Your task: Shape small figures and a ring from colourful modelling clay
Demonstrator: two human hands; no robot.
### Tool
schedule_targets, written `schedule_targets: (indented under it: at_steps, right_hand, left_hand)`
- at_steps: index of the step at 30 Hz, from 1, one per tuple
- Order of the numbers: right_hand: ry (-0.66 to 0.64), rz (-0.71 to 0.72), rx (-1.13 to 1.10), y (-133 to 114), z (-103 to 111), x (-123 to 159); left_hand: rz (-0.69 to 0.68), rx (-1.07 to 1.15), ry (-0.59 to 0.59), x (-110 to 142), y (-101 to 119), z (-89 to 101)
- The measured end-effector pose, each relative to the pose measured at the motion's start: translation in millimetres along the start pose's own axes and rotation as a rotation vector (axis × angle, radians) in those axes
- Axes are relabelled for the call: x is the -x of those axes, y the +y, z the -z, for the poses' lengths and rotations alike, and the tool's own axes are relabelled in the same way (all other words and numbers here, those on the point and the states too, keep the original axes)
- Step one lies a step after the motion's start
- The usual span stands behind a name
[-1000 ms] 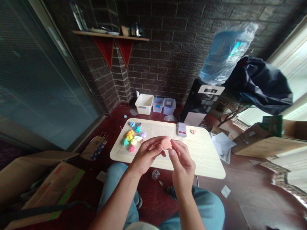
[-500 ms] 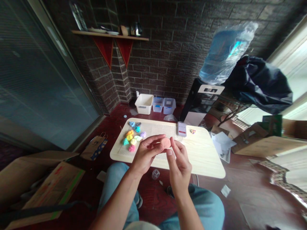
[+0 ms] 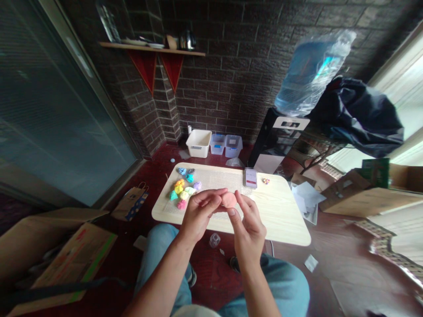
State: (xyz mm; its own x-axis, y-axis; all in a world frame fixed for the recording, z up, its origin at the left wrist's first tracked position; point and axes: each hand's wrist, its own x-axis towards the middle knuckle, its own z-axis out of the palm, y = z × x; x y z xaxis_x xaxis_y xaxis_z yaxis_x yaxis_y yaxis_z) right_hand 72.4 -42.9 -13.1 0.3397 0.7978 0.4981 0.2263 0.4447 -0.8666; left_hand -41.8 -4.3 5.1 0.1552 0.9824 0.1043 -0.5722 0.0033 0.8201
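Observation:
A flattened round piece of salmon-pink modelling clay [image 3: 229, 200] is held up between both hands over the near part of the low table [image 3: 284, 220]. The fingers and thumb of my left hand [image 3: 200, 213] grip its left side. On its right edge press the fingertips and thumb of my right hand [image 3: 248, 222]. Several soft clay lumps lie on the table's left half, among them a pink lump [image 3: 181, 204], a green lump [image 3: 173, 195], a purple lump [image 3: 197, 185] and a blue lump [image 3: 181, 171].
A phone [image 3: 250, 178] lies at the table's back edge, left of a small multicoloured cluster [image 3: 266, 181]. Behind the table are a white bin [image 3: 198, 144], clear plastic boxes [image 3: 233, 146] and a water dispenser [image 3: 274, 145]. Cardboard boxes [image 3: 66, 264] stand at both sides.
Both hands and the clay piece have dropped very slightly toward me. The round face of the clay is turned a little more into view. The lumps on the table have not moved.

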Motion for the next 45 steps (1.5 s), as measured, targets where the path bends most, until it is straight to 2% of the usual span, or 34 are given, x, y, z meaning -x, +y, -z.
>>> schedule_targets:
  at_steps: [9, 15, 18, 23, 34, 41, 45]
  right_hand:
    - [-0.007, -0.021, -0.028, -2, 1, -1]
    - [0.002, -0.089, -0.119, -3, 1, -2]
    - [-0.010, -0.109, -0.153, -3, 2, -1]
    - [-0.003, -0.062, -0.136, -4, 2, -2]
    - [0.038, -0.053, -0.169, -2, -2, 0]
    - [0.085, 0.055, -0.177, 0, -8, -4]
    - [0.044, 0.103, -0.102, 0, -5, -7]
  left_hand:
    - [0.011, 0.019, 0.032, 0, 1, -5.1]
    - [0.000, 0.011, -0.107, 0, -5, 1.4]
    - [-0.017, -0.002, -0.127, 0, -9, 3.8]
    - [-0.033, -0.020, -0.153, 1, -11, 3.9]
    - [-0.038, -0.057, -0.146, 2, -13, 4.6]
    - [0.095, 0.134, -0.153, 5, -7, -8.8]
    - [0.131, 0.228, -0.148, 4, -4, -9.3]
